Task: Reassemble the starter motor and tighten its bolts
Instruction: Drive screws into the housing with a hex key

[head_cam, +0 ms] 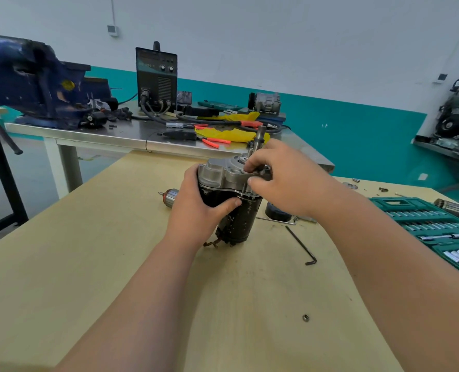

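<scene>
Rear steel table [131, 132]: blue vise [35, 81] at left, black welding machine [156, 76] at centre, yellow cloth [228, 134] with red-handled pliers [213, 142] alongside.

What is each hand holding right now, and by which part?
The left hand grips the starter motor round its black body, just below the silver end housing. The right hand pinches that housing's edge, beside the shaft.

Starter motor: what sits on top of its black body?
A silver end housing with a shaft sticking up. The right hand covers its right edge, hiding whatever lies under the fingers.
</scene>
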A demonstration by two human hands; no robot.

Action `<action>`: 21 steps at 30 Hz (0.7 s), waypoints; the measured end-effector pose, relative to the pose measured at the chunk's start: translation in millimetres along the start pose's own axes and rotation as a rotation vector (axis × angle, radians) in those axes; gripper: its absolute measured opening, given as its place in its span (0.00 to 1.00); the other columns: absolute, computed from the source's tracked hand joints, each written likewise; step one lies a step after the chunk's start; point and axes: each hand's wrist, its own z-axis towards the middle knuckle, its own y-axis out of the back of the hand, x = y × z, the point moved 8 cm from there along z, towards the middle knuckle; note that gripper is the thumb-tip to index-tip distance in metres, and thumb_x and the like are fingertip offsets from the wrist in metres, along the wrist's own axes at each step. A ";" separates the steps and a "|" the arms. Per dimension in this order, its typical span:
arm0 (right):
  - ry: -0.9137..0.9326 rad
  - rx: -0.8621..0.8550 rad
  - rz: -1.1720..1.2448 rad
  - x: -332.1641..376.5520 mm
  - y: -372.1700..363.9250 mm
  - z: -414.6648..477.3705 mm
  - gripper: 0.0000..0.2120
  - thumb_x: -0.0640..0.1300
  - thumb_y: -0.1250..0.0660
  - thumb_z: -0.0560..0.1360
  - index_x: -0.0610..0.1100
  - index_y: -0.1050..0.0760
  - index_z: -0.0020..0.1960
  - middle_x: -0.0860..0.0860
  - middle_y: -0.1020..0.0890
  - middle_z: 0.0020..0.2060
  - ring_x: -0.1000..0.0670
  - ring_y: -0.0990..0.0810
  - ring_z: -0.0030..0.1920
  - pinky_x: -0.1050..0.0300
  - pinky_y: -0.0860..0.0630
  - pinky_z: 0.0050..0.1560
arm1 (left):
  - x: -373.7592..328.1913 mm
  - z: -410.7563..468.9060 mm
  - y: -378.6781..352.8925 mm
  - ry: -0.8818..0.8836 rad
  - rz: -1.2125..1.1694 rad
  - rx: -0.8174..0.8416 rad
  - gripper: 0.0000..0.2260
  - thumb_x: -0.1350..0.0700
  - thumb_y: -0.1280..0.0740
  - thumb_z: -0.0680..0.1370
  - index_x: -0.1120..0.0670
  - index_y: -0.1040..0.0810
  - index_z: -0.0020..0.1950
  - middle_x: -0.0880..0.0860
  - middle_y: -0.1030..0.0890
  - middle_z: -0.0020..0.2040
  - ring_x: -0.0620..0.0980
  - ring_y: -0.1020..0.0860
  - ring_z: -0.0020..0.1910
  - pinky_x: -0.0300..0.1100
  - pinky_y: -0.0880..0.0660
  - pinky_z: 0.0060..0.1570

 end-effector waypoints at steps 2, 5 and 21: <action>0.014 -0.103 0.073 -6.9 -0.7 -5.1 0.14 0.49 0.34 0.77 0.53 0.26 0.62 0.58 0.32 0.54 0.57 0.31 0.57 0.60 0.32 0.56 | -0.2 -0.2 1.1 -0.015 0.003 -0.014 0.34 0.44 0.22 0.64 0.35 0.39 0.62 0.31 0.26 0.54 0.34 0.27 0.54 0.25 0.33 0.49; -0.138 -0.232 0.377 -38.1 -8.3 -12.3 0.23 0.53 0.35 0.77 0.54 0.36 0.71 0.59 0.33 0.63 0.58 0.34 0.65 0.58 0.36 0.63 | 1.6 0.4 2.9 -0.015 -0.004 -0.027 0.36 0.45 0.22 0.66 0.40 0.37 0.67 0.36 0.25 0.57 0.36 0.27 0.57 0.26 0.34 0.51; -0.635 -0.146 0.925 -73.2 -68.7 15.3 0.20 0.63 0.44 0.73 0.51 0.22 0.50 0.48 0.16 0.43 0.45 0.16 0.44 0.38 0.18 0.46 | -5.1 2.5 0.9 0.088 0.024 -0.061 0.40 0.37 0.25 0.62 0.43 0.33 0.71 0.31 0.23 0.50 0.30 0.24 0.50 0.30 0.29 0.49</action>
